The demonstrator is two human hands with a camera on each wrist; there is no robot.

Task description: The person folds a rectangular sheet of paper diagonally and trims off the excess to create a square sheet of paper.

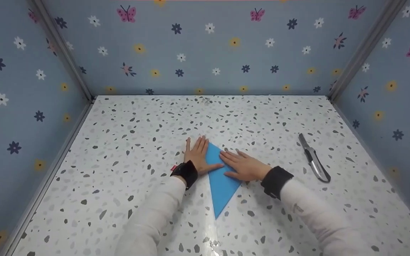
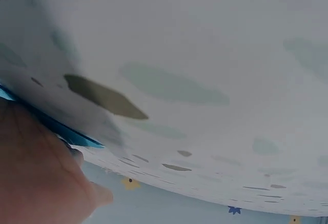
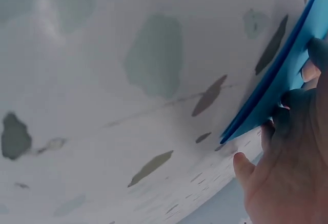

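A sheet of blue paper [image 1: 222,192], folded into a narrow, pointed shape, lies on the speckled table with one tip towards the person. My left hand [image 1: 198,158] rests flat along its left edge, fingers straight and pointing away, thumb stretched across the paper. On the right side, my right hand [image 1: 246,166] presses on the paper with extended fingers. Layered edges of the blue paper [image 3: 279,75] show beside the right hand [image 3: 292,157] in the right wrist view. Only part of the left hand [image 2: 46,178] and a thin strip of paper [image 2: 66,131] appear in the left wrist view.
To the right of the hands lies a utility knife [image 1: 314,158] with a black and silver handle, its blade end pointing away. Blue flowered panels [image 1: 205,49] border the back and both sides of the white speckled table [image 1: 126,142].
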